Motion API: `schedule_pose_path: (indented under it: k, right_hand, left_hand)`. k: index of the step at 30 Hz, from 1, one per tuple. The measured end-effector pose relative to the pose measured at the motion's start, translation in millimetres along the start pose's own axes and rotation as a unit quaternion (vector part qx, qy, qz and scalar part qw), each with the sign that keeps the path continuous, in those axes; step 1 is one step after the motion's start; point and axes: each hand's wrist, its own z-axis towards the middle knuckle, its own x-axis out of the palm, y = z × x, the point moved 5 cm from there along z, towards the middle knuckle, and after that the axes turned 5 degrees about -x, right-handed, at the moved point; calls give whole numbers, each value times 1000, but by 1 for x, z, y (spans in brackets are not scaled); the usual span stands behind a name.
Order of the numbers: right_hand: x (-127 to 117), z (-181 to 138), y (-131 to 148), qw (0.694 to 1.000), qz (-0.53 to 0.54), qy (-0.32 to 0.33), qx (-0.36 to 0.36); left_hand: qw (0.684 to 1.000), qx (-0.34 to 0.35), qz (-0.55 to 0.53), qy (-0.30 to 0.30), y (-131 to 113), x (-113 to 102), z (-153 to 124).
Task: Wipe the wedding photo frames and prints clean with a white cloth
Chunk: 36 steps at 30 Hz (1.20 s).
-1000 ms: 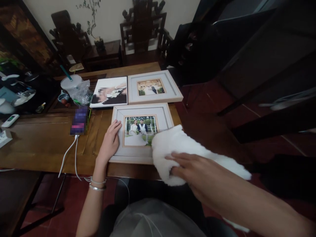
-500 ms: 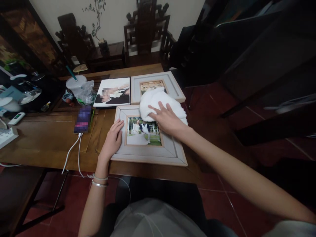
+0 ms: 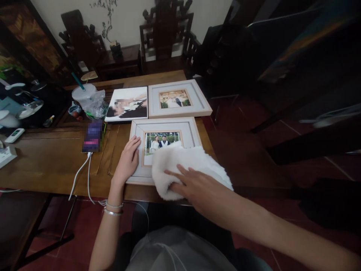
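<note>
A grey-framed wedding photo [image 3: 186, 130] lies flat at the near edge of the wooden table [image 3: 53, 162]. My left hand [image 3: 128, 160] rests flat on the frame's left side, fingers stretched out. My right hand [image 3: 194, 186] presses a fluffy white cloth [image 3: 183, 163] onto the frame's lower right part, fingers spread on top of it. The cloth hides the lower half of the picture.
Behind lie a second grey frame [image 3: 177, 98] and a frameless photo print [image 3: 126, 103]. A phone [image 3: 92, 136] on a white cable, a lidded cup [image 3: 81, 93] with a plastic bag, and a remote [image 3: 14, 134] sit to the left. Dark carved chairs stand beyond the table.
My right hand has pulled the cloth from the frame's top right corner down toward me across the picture. My left hand has stayed on the frame's left side.
</note>
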Motion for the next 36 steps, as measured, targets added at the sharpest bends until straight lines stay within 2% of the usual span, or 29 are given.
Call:
schedule_pose_path:
  k: [3, 8, 11, 13, 15, 20, 23, 26, 29, 32, 36]
  right_hand:
    - [4, 27, -35, 998, -27, -35, 40]
    - [0, 62, -116, 979, -61, -138, 137]
    - [-3, 77, -142, 971, -66, -159, 165]
    - [-2, 84, -142, 974, -74, -138, 164]
    - [2, 85, -129, 981, -69, -98, 154]
    - [4, 47, -55, 996, 1, 0, 91]
    - [-1, 19, -8, 997, 54, 45, 21]
    - [0, 15, 13, 995, 72, 62, -12]
    - [7, 38, -2, 997, 61, 47, -5]
    - [12, 70, -46, 999, 18, 5, 37]
    - [5, 102, -106, 991, -40, -76, 102]
  left_hand:
    - [1000, 7, 2, 4, 0, 0, 0]
    - [1000, 12, 10, 5, 1, -1, 0]
    - [1000, 10, 9, 0, 2, -1, 0]
    - [1000, 8, 7, -5, 2, -1, 0]
    - [1000, 7, 8, -6, 3, 0, -1]
    - [1000, 4, 13, -8, 2, 1, -1]
    - [1000, 3, 7, -11, 2, 2, -2]
    - [1000, 3, 0, -11, 2, 2, -2]
    - [1000, 1, -3, -3, 1, 2, -1]
    - [1000, 3, 3, 4, 1, 2, -1]
    - [1000, 2, 10, 10, 2, 1, -1]
